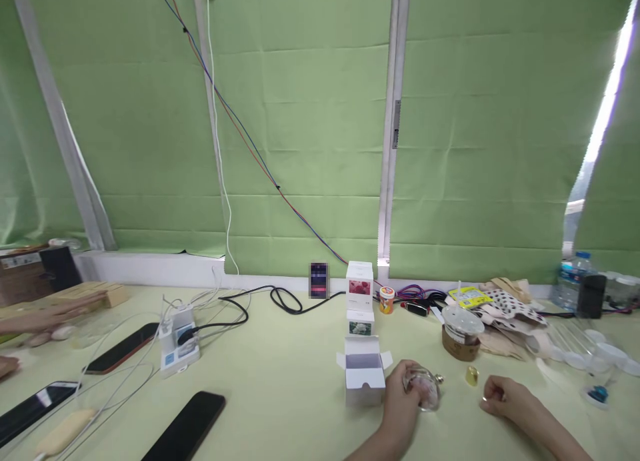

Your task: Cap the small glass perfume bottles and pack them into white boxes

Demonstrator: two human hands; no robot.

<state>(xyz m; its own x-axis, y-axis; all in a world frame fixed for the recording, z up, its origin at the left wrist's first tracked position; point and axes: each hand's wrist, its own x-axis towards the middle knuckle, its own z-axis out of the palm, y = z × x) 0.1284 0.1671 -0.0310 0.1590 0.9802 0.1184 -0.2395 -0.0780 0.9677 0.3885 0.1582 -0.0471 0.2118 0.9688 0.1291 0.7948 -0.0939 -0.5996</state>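
Observation:
My left hand [403, 401] is closed around a clear glass perfume bottle [424, 389], which lies tilted on its side with its gold nozzle pointing right. Pale pink shows through the glass. A small gold cap [471, 375] stands on the table between the bottle and my right hand [507, 399]. The right fingers are pinched together low over the table, with a tiny whitish bit at their tips that is too small to name. Just left of the bottle, an open white box [364, 384] has its flaps spread.
Behind the open box stand white boxes with flower pictures [360, 287]. A lidded cup [461, 331], cloths [515, 314] and clear plastic containers [583, 351] are at right. Phones [185, 427], cables and a power strip [179, 354] lie left, near another person's hand [55, 317].

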